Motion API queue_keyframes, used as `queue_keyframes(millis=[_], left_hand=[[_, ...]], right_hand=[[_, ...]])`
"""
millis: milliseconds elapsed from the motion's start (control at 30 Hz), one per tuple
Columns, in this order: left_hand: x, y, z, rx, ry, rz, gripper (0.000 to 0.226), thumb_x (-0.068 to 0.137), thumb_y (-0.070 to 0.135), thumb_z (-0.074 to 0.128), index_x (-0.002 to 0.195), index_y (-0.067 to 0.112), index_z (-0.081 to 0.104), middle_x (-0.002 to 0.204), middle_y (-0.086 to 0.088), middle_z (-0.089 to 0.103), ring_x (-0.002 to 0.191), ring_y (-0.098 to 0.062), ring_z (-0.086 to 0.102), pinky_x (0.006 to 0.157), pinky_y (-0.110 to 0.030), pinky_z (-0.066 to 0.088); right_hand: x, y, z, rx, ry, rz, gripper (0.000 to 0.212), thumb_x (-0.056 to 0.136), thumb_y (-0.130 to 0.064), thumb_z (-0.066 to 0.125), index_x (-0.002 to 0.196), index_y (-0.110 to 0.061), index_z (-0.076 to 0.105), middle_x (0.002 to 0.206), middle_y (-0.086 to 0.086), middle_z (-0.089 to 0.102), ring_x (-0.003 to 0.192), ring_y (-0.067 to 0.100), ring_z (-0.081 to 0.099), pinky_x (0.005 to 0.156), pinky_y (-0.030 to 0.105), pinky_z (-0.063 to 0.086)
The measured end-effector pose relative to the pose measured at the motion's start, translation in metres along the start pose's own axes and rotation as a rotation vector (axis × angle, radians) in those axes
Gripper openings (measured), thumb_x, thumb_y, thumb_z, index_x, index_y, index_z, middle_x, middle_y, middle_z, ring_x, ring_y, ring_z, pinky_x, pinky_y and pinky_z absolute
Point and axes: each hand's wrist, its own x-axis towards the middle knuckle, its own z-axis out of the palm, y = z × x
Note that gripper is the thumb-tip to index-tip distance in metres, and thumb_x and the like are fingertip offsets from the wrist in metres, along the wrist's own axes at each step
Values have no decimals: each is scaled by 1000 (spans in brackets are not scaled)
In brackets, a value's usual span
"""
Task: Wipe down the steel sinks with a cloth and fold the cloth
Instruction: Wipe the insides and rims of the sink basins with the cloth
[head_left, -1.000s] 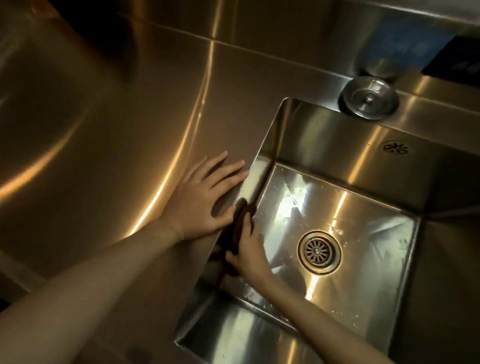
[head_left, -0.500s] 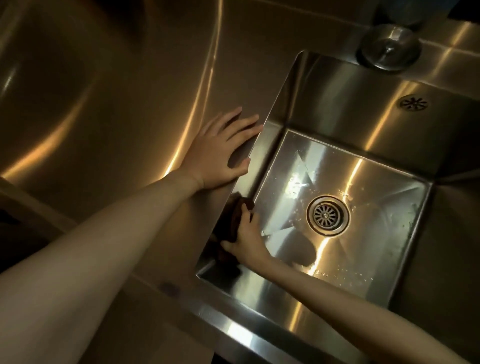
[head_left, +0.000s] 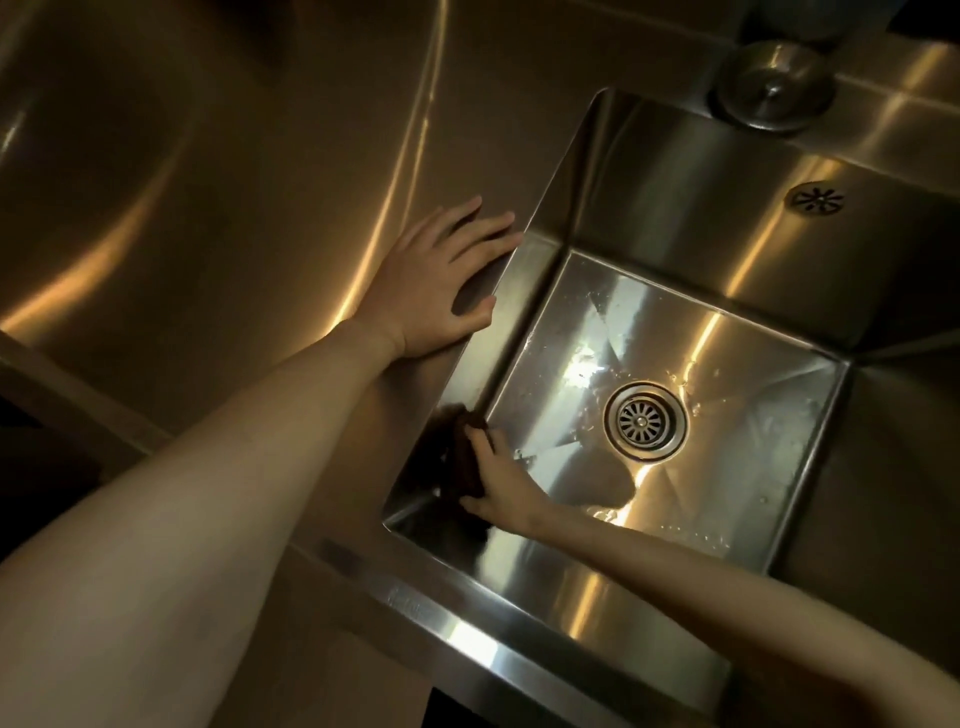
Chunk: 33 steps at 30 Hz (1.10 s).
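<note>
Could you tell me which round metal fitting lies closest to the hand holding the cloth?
The drain strainer in the basin floor, beside the right hand; the overflow grille and the cap on the rim sit farther back.

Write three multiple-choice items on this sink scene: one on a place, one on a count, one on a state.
1. Where is the dark brown cloth?
A. hung over a tap
B. against the left wall of the rectangular stainless-steel sink
C. on the front rim
2. How many hands are inside the sink?
A. two
B. none
C. one
3. How does the left hand lie?
A. flat, fingers spread, on the brushed steel counter
B. clenched in a fist
C. gripping the cloth
Key: 1 B, the right hand holds it there; 2 C, only the right hand reaches in; 3 A, its palm rests beside the sink.
</note>
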Motion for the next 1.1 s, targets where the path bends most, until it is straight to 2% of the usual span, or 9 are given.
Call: queue_keyframes(millis=[67,133,267,467,533,667,733,900,1100], left_hand=[[-1,0,0,11,0,0,62,81,42,46,140,25,43,148,5,39,139,-22,27,109,-37,22],[0,-1,-1,5,-9,9,62,81,42,47,140,25,43,147,5,40,139,-23,29,110,-39,24],[0,0,0,-25,4,15,62,80,41,48,139,24,45,147,4,41,138,-24,29,111,-44,27],[-1,-2,1,-36,3,6,62,80,42,47,139,24,45,147,5,40,139,-23,28,110,-40,23],[0,-1,0,-47,-14,7,62,81,42,47,140,24,44,148,5,38,139,-23,27,111,-41,24],[-1,-5,3,-21,-19,23,63,81,43,47,141,25,41,149,4,37,139,-25,27,110,-47,28],[0,-5,4,-23,-8,28,63,81,42,47,140,24,42,148,3,38,138,-26,29,109,-48,29],[1,-7,5,-26,33,42,62,79,40,50,139,24,45,146,3,41,137,-26,31,109,-46,29],[2,-4,3,-34,24,27,63,79,42,49,139,24,46,147,5,40,138,-23,30,108,-41,27]], right_hand=[[-41,-11,-27,-216,-90,-327,87,82,-12,66,148,-25,12,143,15,25,119,32,43,93,38,47],[-65,-17,-40,-442,-214,-515,87,85,-11,62,148,-34,7,148,14,20,124,33,36,90,41,48],[-37,-3,-17,-585,-307,-369,92,85,-8,61,149,-36,1,153,8,8,128,37,30,94,47,46],[30,53,19,-696,-489,-110,81,88,-6,54,151,-30,9,152,15,16,126,44,35,101,48,37],[17,47,14,-679,-455,-135,82,87,-7,54,151,-30,9,152,12,15,125,42,35,99,48,39],[-75,21,-31,-584,-297,-383,90,84,-16,62,148,-38,2,151,7,17,123,33,36,92,46,46],[-112,14,-50,-541,-294,-420,89,86,-22,62,146,-40,-2,150,7,19,125,31,36,93,43,47],[-61,51,-22,-614,-388,-265,88,84,-9,57,150,-34,5,152,9,16,123,35,36,88,42,46],[-4,81,9,-658,-506,-35,83,88,-5,52,150,-37,7,156,7,9,128,40,33,97,47,38]])
